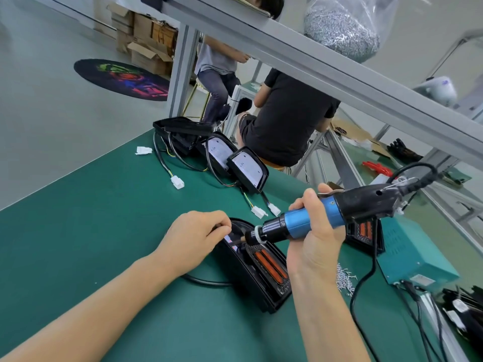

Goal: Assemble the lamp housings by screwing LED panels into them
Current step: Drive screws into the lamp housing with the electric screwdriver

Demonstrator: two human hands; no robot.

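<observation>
Green matting covers the table (86, 220), and the black housing (257, 276) lies on it near the front edge, between the two hands, with an orange-striped LED panel (270, 265) seated inside. The left hand (194, 237) rests on the housing's far end, fingertips curled as if pinching something small at the rim; what it pinches is too small to tell. The right hand (312, 231) is clenched round the blue barrel of an electric screwdriver (313, 220), whose tip points into the housing right beside the left fingertips.

The likely step is seating a screw. The risks come from that closeness: if the bit slips off the screw head, it could strike the fingers or gouge the panel. The driver is held at a slant, so the screw may go in crooked and strip its hole. The driver's cord (363, 280) trails past loose screws (345, 279) on the table to the right, and a tug could scatter them. Finished housings (235, 160) stand well apart at the back.
</observation>
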